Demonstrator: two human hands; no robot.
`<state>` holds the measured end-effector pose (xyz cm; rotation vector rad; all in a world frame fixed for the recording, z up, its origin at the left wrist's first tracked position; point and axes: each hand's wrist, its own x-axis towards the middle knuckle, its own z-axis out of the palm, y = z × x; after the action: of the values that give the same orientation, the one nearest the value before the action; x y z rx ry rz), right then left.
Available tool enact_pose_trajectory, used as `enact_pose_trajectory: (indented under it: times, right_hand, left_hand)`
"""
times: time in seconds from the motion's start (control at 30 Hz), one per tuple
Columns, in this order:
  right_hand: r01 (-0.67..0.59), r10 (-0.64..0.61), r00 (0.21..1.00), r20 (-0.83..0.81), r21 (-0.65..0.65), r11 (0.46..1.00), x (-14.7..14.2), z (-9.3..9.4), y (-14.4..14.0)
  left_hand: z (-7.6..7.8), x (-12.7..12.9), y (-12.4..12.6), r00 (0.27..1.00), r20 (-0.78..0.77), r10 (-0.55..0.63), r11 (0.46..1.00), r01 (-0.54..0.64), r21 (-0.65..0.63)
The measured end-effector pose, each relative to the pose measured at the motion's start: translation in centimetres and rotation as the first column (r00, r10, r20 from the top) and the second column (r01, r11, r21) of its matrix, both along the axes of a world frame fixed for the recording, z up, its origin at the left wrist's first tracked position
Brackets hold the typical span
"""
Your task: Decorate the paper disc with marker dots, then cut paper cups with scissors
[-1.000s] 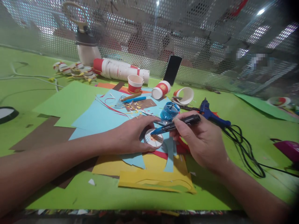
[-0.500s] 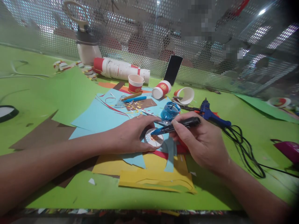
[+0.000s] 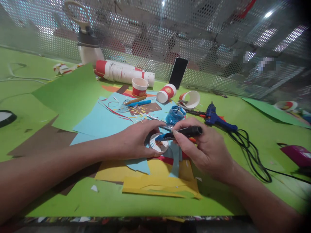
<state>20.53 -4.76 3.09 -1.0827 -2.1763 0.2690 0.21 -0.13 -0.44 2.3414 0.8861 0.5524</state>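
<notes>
My left hand curls around a small white paper disc with coloured dots, pinning it on the light blue paper. My right hand grips a black marker with a blue tip, and the tip touches the disc's top. Under both hands lie yellow paper pieces and a red strip. A blue translucent tape roll stands just behind the marker.
A blue glue gun with a black cord lies to the right. Red-and-white paper cups, a lying cup stack, a dark phone and a bottle stand before the mesh wall. Green paper and brown paper lie left.
The marker has tilted flatter and its tip shifted slightly on the disc. The green sheet at the left has lifted and moved toward the back. My left hand stays on the disc.
</notes>
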Motion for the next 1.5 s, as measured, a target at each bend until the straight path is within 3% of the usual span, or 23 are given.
enact_pose_trajectory:
  times: [0.13,0.33,1.5]
  right_hand:
    - [0.029,-0.029,0.997,-0.074,-0.004,1.0,0.1,-0.4,0.0]
    - [0.175,-0.163,0.955,-0.246,0.026,0.984,0.8,-0.6,0.0]
    - [0.144,-0.164,0.965,-0.207,-0.108,0.984,0.2,-0.7,0.4]
  left_hand:
    - [0.0,0.0,0.0,1.0,-0.006,0.01,1.0,-0.01,-0.009]
    - [-0.2,-0.1,0.0,0.999,0.011,0.033,0.999,-0.033,-0.03]
    - [-0.1,-0.1,0.0,1.0,-0.001,0.022,1.0,-0.022,-0.002]
